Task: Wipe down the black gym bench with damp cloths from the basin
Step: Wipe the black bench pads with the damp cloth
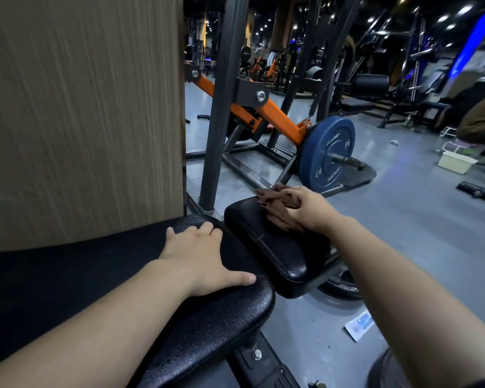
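My left hand (205, 256) flat, fingers spread, palm down on end of black bench (221, 317) long pad. My right hand (308, 208) curls round bunched brown cloth (277, 205), pressing it onto far edge of smaller seat pad (280, 253), across gap from long pad. White basin (457, 162) on floor, well apart, far right. Blue weight plate (326, 154) stands beyond seat pad.

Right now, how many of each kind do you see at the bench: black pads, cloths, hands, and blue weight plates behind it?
Black pads: 2 (long pad, seat pad)
Cloths: 1 (brown cloth)
Hands: 2 (left hand, right hand)
Weight plates: 1 (blue weight plate)
Total: 6
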Tool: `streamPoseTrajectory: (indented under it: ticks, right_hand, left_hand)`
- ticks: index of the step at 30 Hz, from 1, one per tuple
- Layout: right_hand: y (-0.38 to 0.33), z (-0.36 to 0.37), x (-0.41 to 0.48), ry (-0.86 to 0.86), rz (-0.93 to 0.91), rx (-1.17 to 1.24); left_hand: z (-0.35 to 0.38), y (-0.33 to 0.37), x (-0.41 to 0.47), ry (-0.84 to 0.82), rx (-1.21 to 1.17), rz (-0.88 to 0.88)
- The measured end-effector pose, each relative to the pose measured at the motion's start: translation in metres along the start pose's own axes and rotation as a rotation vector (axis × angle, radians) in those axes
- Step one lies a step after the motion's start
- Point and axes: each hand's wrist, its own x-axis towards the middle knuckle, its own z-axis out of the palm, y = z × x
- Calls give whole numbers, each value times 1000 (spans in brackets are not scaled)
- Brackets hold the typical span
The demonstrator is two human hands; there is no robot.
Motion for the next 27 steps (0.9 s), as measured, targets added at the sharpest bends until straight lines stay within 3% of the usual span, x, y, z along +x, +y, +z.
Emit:
streamPoseTrajectory:
  ticks: [5, 19, 27]
  right_hand:
    - [26, -16, -23, 21, 66, 64]
    - [44, -17, -127, 194, -38, 9]
    - [-33, 27, -124, -13, -254, -69]
  left_hand:
    - [-4, 1, -1, -10, 7, 3]
    - [-5, 3, 4, -32, 83, 8]
    - [-7, 7, 1, -25, 131, -10]
